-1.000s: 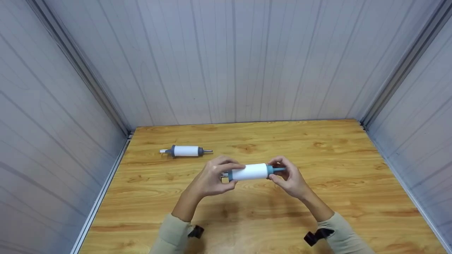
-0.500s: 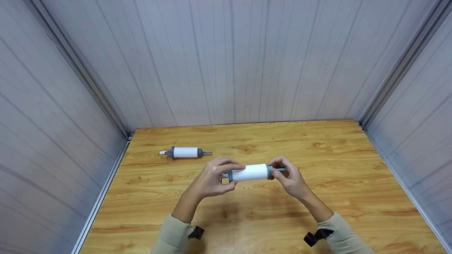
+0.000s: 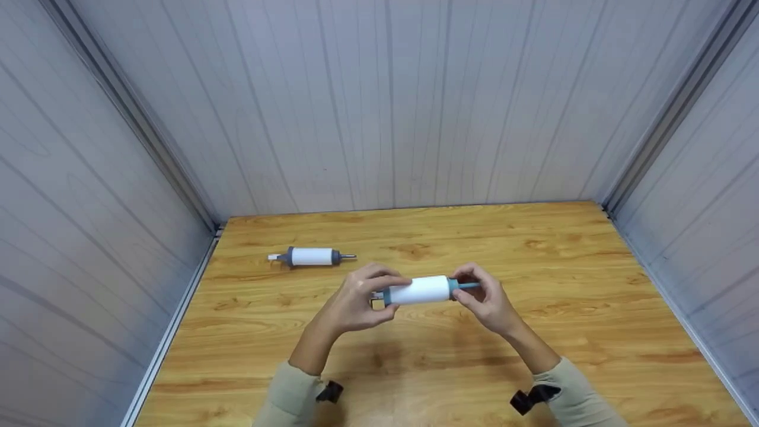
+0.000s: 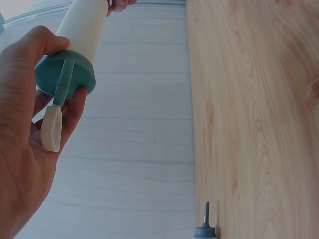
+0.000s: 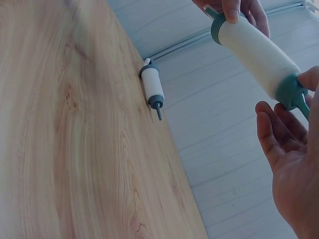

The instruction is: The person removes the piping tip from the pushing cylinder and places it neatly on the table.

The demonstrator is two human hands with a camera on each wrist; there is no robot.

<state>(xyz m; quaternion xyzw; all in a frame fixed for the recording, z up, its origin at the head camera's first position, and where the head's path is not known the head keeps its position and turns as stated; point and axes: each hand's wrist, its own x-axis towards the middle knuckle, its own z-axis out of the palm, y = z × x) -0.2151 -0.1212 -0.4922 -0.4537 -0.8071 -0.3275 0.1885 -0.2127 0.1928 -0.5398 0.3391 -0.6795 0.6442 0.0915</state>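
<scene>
A white cylinder with teal end caps (image 3: 421,289) is held level above the table in the head view. One end has a thin teal spout; the other carries a narrow arm with a pale loop (image 4: 52,128). My left hand (image 3: 360,296) grips the loop end, thumb and fingers around its teal cap. At the spout end, my right hand (image 3: 489,305) pinches the teal collar (image 5: 290,92) with its thumb on it; several of its fingers stand apart from the cap in the right wrist view.
Farther back on the left of the wooden table (image 3: 533,249) lies a similar white cylinder with grey end caps (image 3: 312,256), its thin tip pointing right. Pale panelled walls (image 3: 379,107) enclose the table at the back and both sides.
My right thumb has shifted up over the teal collar and then slightly back down. The left hand and the white cylinder have stayed in place.
</scene>
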